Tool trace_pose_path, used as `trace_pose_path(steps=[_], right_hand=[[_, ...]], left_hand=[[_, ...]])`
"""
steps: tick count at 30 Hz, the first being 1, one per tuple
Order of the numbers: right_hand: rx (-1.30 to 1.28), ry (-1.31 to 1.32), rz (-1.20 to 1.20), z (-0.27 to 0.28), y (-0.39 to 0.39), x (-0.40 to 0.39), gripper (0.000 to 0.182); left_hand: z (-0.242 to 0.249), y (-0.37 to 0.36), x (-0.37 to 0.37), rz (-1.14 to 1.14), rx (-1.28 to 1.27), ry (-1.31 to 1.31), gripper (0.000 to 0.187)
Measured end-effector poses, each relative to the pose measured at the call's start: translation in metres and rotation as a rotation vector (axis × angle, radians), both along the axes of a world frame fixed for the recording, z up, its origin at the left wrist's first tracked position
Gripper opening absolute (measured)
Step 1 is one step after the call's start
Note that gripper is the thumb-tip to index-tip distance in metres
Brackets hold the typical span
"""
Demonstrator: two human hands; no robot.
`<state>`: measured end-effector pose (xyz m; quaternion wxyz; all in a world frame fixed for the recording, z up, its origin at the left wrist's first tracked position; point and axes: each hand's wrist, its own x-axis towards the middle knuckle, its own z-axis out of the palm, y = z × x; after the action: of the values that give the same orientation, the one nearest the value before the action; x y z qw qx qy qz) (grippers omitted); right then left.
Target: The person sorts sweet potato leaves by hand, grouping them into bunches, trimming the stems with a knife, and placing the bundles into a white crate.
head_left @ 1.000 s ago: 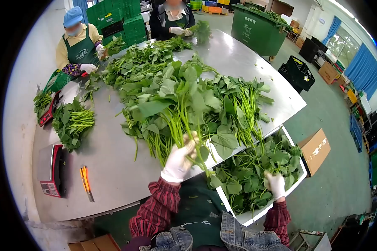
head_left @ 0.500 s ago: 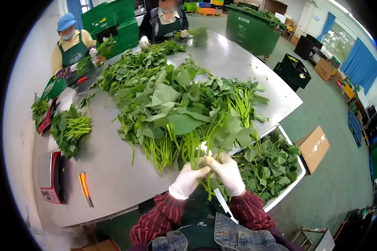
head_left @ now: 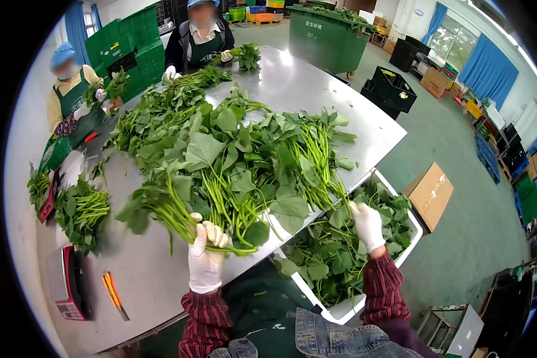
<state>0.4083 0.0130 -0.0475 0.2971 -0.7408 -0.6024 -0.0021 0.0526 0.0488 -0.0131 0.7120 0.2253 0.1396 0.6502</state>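
My gloved left hand (head_left: 206, 255) is closed around the lower stems of a bunch of leafy greens (head_left: 168, 210) at the table's near edge. The bunch's leaves point left, and its cut ends stick out right of the fingers. Over a white box (head_left: 407, 240) filled with loose leafy greens (head_left: 322, 258) is my gloved right hand (head_left: 367, 225). Its fingers are pressed together beside thin stems; what they pinch is hidden. A large heap of leafy greens (head_left: 221, 149) covers the middle of the metal table (head_left: 143, 262).
An orange-handled knife (head_left: 114, 296) and a red scale (head_left: 71, 285) lie at left, near a bundle of greens (head_left: 85, 212). Two co-workers handle greens across the table. A cardboard box (head_left: 429, 194) stands right of the white box; a green bin (head_left: 328, 45) is behind.
My hands have moved apart. The left went left and now grips a bunch over the table; the right moved right over the white box. The view has shifted right.
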Motion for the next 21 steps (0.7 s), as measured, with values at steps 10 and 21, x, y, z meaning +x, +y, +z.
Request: trace_pose_path(steps=[10, 21], right_hand=[[0.164, 0.2, 0.664, 0.018, 0.068, -0.185, 0.028], [-0.018, 0.569, 0.757, 0.062, 0.115, -0.192, 0.017]], left_hand=[[0.007, -0.001, -0.039, 0.254, 0.051, -0.044, 0.023], [0.006, -0.007, -0.062, 0.263, 0.041, -0.001, 0.012]])
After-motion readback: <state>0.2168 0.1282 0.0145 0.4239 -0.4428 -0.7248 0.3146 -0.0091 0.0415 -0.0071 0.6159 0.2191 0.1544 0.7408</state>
